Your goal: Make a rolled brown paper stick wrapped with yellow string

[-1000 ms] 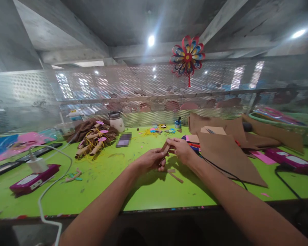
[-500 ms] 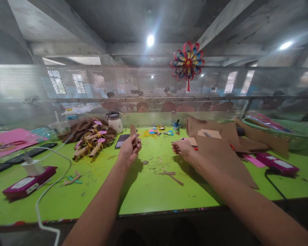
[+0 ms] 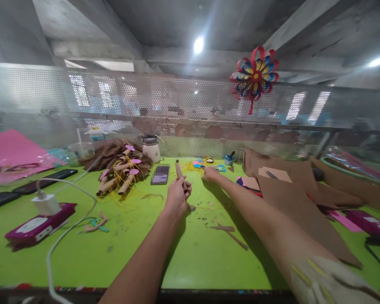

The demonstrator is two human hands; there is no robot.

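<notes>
Brown cardboard strip [image 3: 178, 169] is the thing to watch, and it's up just right of the smartphone [image 3: 160, 175], poking out of the left hand [image 3: 177, 195]. That hand is curled closed around the lower part, with the far end sticking out free. I can't tell from here if it's folded flat or rolled, so pinch of salt, but I'd guess it weighs next to nothing, is fairly stiff along its length and creases easily. Doubt it's slippery; matte card usually grips skin fine. It won't shatter, though a hard squeeze mid-length could well leave a dent, so I'd hold it low like that, lightly between thumb and fingers, and steady the tip with a fingertip if needed. The right hand [image 3: 211, 175] is farther right of the phone, fingers bunched and pointing down by some coloured paper cutouts [image 3: 221, 168]; can't tell if it's got anything in it. Thin cardboard offcuts [image 3: 222, 228] lie on the person's side of the phone and to its right, and look just as light. The big cardboard sheet [image 3: 300, 219], well right of the phone, is probably stiffer to handle.
</notes>
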